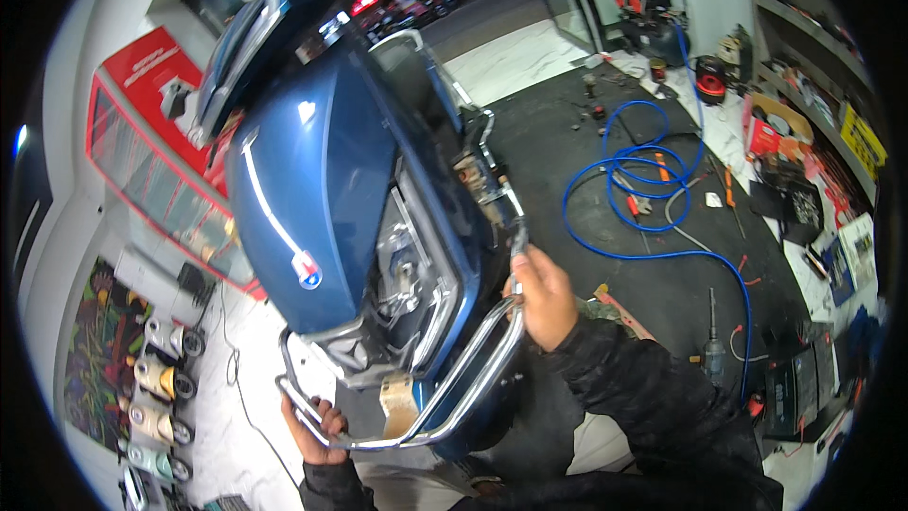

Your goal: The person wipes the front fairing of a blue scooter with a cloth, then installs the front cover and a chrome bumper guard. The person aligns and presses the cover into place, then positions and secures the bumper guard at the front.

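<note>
A blue scooter body [293, 170] stands before me, its clear lamp unit [402, 270] facing me. Around its near end runs a chrome tubular guard bar [445, 421], bent into a loop. My left hand [317, 428] is wrapped round the bar's lower left corner. On the right side, my right hand [544, 298] grips the tube with the thumb lying along it. Just inside the loop a yellowish-brown piece [397, 402] shows below the lamp. How the guard joins the scooter is hidden.
A blue air hose [615, 254] coils over the black mat [530, 114] at right, among loose tools. An air compressor [653, 24] stands at the back right, near shelves [813, 28]. A red-framed glass cabinet [161, 161] and several small model scooters [156, 378] are at left.
</note>
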A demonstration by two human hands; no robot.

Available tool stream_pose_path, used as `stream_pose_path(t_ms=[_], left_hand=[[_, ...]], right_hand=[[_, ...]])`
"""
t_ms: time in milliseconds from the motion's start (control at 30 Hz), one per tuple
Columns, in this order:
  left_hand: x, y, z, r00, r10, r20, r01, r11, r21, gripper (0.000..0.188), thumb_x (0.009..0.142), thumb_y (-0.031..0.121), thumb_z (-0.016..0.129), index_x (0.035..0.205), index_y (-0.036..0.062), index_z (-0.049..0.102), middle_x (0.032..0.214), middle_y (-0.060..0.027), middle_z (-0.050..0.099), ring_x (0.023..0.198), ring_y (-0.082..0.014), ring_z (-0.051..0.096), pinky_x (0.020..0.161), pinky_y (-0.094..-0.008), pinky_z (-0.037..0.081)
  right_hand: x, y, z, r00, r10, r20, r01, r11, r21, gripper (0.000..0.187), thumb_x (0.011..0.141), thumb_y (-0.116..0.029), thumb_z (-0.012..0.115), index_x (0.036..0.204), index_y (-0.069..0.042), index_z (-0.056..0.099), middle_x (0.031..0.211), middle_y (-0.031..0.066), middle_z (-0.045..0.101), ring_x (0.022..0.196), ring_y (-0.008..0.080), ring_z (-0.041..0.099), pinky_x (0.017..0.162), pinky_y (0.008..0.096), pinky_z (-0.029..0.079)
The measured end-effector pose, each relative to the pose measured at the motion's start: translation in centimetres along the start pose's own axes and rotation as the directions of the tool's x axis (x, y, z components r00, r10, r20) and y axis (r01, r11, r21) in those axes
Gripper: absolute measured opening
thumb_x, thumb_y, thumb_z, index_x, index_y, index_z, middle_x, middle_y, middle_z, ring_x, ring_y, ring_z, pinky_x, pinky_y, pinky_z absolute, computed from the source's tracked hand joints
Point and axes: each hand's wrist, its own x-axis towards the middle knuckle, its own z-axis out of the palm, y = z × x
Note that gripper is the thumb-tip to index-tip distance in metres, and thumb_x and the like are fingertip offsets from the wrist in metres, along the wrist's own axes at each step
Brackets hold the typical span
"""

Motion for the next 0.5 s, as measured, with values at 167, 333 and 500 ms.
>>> stream_pose_path(t_ms=[167, 333, 500], left_hand=[[0.5, -0.1, -0.4, 1.0, -0.007, 0.025, 0.007, 1.0, 0.009, 0.057, 0.105, 0.064, 0.068, 0.102, 0.0074, 0.06, 0.074, 0.0004, 0.043, 0.057, -0.0116, 0.038, 0.051, -0.0273, 0.032], [-0.8, -1.9, -0.7, 0.999, 0.008, -0.039, -0.006, 0.998, 0.057, 0.057, 0.104, 0.065, 0.065, 0.099, 0.0086, 0.06, 0.072, -0.0016, 0.046, 0.055, -0.013, 0.043, 0.05, -0.0277, 0.036], [1.0, -3.6, -2.0, 0.986, 0.034, -0.165, -0.018, 0.995, 0.094, 0.056, 0.102, 0.064, 0.065, 0.102, 0.0079, 0.061, 0.074, -0.0053, 0.051, 0.054, -0.0157, 0.045, 0.048, -0.0294, 0.037]], right_hand=[[-0.7, -0.4, 0.2, 1.0, 0.014, 0.002, -0.014, 1.0, -0.005, 0.034, 0.12, -0.033, 0.056, 0.132, -0.003, 0.068, 0.085, -0.0015, 0.061, 0.072, 0.0064, 0.057, 0.065, 0.0259, 0.048], [-0.4, -0.9, -0.7, 1.0, 0.024, -0.007, -0.024, 0.999, -0.028, 0.038, 0.118, -0.032, 0.056, 0.135, 0.0, 0.066, 0.079, -0.0018, 0.059, 0.069, 0.0045, 0.053, 0.063, 0.0231, 0.043], [-0.6, 0.8, -0.8, 0.999, 0.048, 0.001, -0.047, 0.98, -0.194, 0.033, 0.119, -0.027, 0.052, 0.135, 0.0, 0.064, 0.079, -0.001, 0.059, 0.069, 0.0065, 0.054, 0.064, 0.0251, 0.044]])
